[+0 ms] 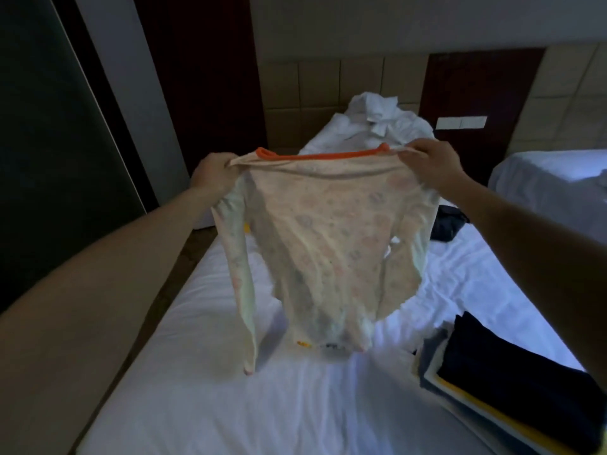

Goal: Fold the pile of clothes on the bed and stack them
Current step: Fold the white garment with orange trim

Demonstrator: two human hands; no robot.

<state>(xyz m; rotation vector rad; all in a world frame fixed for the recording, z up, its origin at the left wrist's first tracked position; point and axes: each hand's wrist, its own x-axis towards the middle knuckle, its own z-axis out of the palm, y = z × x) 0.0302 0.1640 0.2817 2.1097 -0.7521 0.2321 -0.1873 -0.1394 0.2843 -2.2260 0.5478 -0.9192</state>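
Observation:
A pale long-sleeved top (pixel 328 244) with a faint print and an orange neckband hangs in the air over the bed (pixel 203 399). My left hand (pixel 213 170) grips its left shoulder and my right hand (pixel 430 160) pinches its right shoulder, so the top is stretched flat between them. Both sleeves dangle, the left one reaching down to the sheet. At the lower right lies a stack of folded clothes (pixel 512 385) with a dark navy piece on top and yellow and grey layers under it.
A heap of white bedding (pixel 377 123) sits at the head of the bed by the padded headboard. A dark garment (pixel 448 224) lies at the bed's right side. A second bed (pixel 551 182) stands to the right, a dark glass panel on the left.

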